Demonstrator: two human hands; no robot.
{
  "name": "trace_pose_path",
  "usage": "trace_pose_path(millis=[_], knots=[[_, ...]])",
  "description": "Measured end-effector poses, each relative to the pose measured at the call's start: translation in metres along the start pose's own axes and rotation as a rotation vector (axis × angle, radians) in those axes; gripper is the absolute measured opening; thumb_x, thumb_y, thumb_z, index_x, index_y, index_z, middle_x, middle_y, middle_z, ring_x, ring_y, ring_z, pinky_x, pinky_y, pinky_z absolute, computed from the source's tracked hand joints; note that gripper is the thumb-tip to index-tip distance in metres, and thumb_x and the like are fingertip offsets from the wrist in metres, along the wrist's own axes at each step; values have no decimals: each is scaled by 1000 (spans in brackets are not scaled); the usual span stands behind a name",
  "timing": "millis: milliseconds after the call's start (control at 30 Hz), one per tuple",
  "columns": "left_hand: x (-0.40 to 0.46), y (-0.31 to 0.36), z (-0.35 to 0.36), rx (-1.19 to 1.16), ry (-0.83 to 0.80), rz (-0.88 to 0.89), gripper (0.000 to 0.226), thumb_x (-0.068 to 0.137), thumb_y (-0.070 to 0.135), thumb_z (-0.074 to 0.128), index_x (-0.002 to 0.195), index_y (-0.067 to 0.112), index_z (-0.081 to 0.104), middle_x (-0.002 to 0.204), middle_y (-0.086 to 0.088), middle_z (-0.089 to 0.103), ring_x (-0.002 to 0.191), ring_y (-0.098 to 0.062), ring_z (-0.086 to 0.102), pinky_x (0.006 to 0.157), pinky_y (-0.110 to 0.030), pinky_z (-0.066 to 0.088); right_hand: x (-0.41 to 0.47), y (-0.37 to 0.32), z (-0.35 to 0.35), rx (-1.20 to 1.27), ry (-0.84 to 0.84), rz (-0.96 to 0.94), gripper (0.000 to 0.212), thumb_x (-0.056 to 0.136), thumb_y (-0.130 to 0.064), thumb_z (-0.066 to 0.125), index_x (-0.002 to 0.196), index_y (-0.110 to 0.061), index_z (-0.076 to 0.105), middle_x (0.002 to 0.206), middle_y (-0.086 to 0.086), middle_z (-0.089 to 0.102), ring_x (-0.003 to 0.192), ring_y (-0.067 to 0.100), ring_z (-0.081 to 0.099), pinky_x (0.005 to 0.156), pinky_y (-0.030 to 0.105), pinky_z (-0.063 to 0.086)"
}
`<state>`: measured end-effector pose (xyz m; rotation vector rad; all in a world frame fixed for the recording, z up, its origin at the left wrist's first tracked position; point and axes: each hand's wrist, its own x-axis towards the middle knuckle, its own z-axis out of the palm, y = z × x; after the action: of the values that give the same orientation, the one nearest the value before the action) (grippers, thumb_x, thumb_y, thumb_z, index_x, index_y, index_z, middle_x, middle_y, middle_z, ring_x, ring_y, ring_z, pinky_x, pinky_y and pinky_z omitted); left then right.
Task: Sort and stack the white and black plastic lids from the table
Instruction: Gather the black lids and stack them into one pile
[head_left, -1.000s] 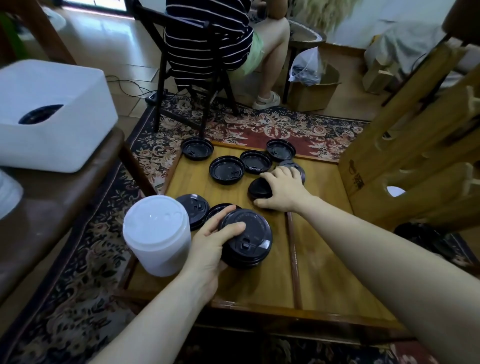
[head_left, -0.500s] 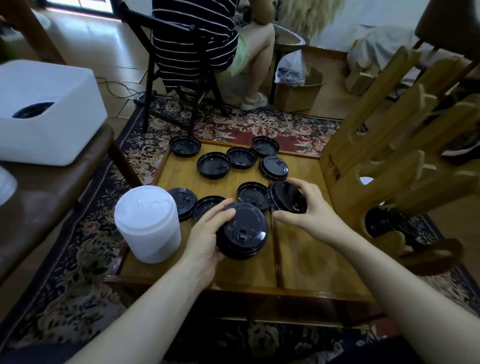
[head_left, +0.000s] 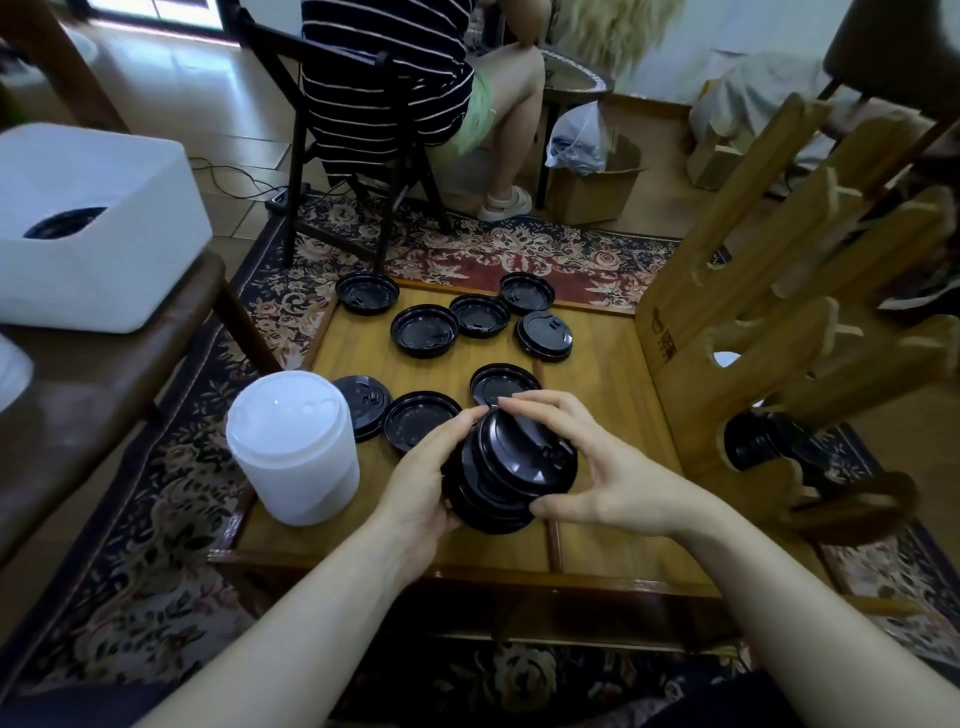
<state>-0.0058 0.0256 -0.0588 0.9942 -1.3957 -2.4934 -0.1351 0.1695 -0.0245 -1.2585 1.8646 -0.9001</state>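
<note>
A stack of black lids (head_left: 491, 499) stands near the front of the small wooden table (head_left: 613, 530). My left hand (head_left: 421, 493) grips the stack's left side. My right hand (head_left: 597, 467) holds a single black lid (head_left: 524, 452) tilted on top of that stack, thumb under its near rim. A tall stack of white lids (head_left: 293, 447) stands at the table's left edge. Several loose black lids lie further back, among them one (head_left: 504, 383) just behind my fingers and one (head_left: 424, 330) mid-table.
A wooden rack (head_left: 779, 322) stands at the table's right side, with dark objects (head_left: 758, 441) at its base. A white box (head_left: 88, 228) sits on a brown bench to the left. A person sits on a black chair (head_left: 332, 156) beyond the table.
My right hand picked a black lid from the table's middle and carried it back onto the stack held by my left hand. The camera shifted slightly.
</note>
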Motion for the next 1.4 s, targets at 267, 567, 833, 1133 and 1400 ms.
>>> trace_pose_path(millis=[267,567,833,1133,1400], knots=[[3,-3,1,-27,-1,50,44,74,34,74,118,31,72,111,2,76,110,-20,69,85,-40,55,3,6,2,67,-91,-29,99,82,9,65,155,-31,12,161,-14,14,147,-3,13,116,15,22],[7,0,-1,-150,70,143,42,77,25,72,119,29,69,108,2,77,98,-17,74,69,-35,59,6,3,17,631,258,353,47,89,-26,67,134,-34,55,128,4,63,113,21,66,89,46,58],[7,-1,-7,-47,-11,121,45,67,27,75,112,25,66,107,-2,73,81,-14,72,61,-29,55,8,11,13,639,342,377,28,95,-22,59,120,-32,68,115,3,72,112,26,65,99,46,51],[7,-6,-7,38,-56,142,46,75,13,77,114,38,73,112,3,75,106,-22,71,96,-50,55,7,9,12,634,312,273,32,94,-10,58,125,-17,65,115,7,72,107,24,69,92,40,56],[12,-6,-11,-116,51,142,51,71,8,78,115,32,72,109,2,76,98,-18,73,80,-36,59,36,30,-3,29,392,199,31,99,-36,53,126,-25,64,121,-10,66,116,16,60,102,38,50]])
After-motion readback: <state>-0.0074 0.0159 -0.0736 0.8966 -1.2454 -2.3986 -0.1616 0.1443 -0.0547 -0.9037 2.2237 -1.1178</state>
